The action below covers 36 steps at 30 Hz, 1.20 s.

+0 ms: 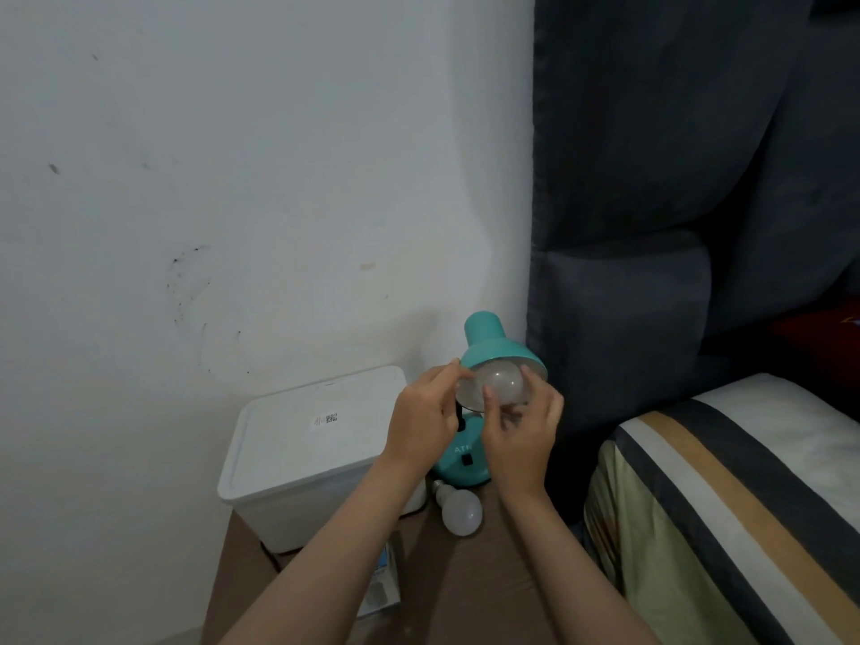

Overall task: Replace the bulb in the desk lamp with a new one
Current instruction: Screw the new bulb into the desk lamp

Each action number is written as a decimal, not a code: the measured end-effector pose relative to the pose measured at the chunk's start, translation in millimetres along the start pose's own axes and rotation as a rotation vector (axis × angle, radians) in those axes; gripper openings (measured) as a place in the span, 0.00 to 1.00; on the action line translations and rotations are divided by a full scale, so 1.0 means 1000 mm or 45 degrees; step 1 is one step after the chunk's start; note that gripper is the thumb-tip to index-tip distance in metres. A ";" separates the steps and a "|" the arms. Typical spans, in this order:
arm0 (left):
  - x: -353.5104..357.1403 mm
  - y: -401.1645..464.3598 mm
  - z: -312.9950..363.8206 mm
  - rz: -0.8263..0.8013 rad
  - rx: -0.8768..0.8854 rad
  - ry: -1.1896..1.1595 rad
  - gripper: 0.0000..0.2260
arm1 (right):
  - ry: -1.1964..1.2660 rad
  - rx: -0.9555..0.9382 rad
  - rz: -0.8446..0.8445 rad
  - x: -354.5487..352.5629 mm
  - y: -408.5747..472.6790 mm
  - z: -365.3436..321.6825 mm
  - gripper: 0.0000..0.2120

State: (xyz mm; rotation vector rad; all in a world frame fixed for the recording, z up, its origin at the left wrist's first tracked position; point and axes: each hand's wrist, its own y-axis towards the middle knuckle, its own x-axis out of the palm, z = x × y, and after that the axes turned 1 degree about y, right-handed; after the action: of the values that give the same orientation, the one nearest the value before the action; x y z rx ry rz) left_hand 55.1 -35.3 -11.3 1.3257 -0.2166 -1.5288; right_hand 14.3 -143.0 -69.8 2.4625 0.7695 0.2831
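Observation:
A teal desk lamp [488, 339] stands on a brown bedside table [474, 584], its shade tilted toward me. A frosted white bulb [503, 386] sits inside the shade. My right hand [521, 435] has its fingers wrapped around that bulb from below. My left hand [426, 421] pinches the left rim of the shade. A second white bulb [458, 507] lies loose on the table in front of the lamp's round base [458, 460], screw cap pointing away from me.
A white lidded plastic box [307, 449] fills the table's left side, against the white wall. A small blue-and-white carton [384, 588] lies under my left forearm. A dark upholstered headboard [651, 272] and a striped pillow [726, 495] are close on the right.

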 end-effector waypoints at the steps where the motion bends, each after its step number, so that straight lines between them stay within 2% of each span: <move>1: 0.000 0.000 0.000 0.001 -0.006 0.000 0.15 | -0.015 -0.065 -0.034 0.001 -0.002 0.003 0.21; 3: -0.002 0.000 0.001 0.005 -0.013 -0.004 0.15 | -0.039 -0.118 -0.078 0.001 -0.005 0.009 0.22; 8: -0.001 -0.002 0.003 0.008 -0.018 0.017 0.13 | 0.008 0.137 -0.028 -0.004 -0.001 -0.001 0.22; 11: -0.001 -0.002 0.002 0.001 -0.020 0.002 0.14 | 0.021 0.089 0.016 -0.001 -0.002 -0.002 0.21; 13: -0.001 -0.002 0.001 -0.005 -0.012 -0.004 0.14 | 0.050 -0.022 -0.025 0.001 -0.004 0.005 0.18; 16: -0.001 -0.001 0.001 0.002 -0.010 -0.004 0.14 | 0.032 -0.138 -0.097 0.000 -0.007 0.015 0.21; 22: 0.001 -0.002 0.003 0.009 -0.026 0.000 0.14 | 0.019 -0.047 0.002 0.003 -0.007 0.010 0.23; 28: -0.001 -0.002 0.002 0.022 -0.012 -0.036 0.13 | -0.009 -0.179 -0.021 0.007 -0.012 0.013 0.23; 36: 0.001 -0.004 0.001 0.030 -0.016 -0.027 0.13 | -0.027 0.018 0.023 -0.002 0.000 0.011 0.24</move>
State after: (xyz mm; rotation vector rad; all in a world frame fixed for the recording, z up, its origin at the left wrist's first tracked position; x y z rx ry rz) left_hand 52.4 -35.2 -14.2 1.2931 -0.2347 -1.5228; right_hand 16.2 -149.2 -79.1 2.4826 0.7436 0.2590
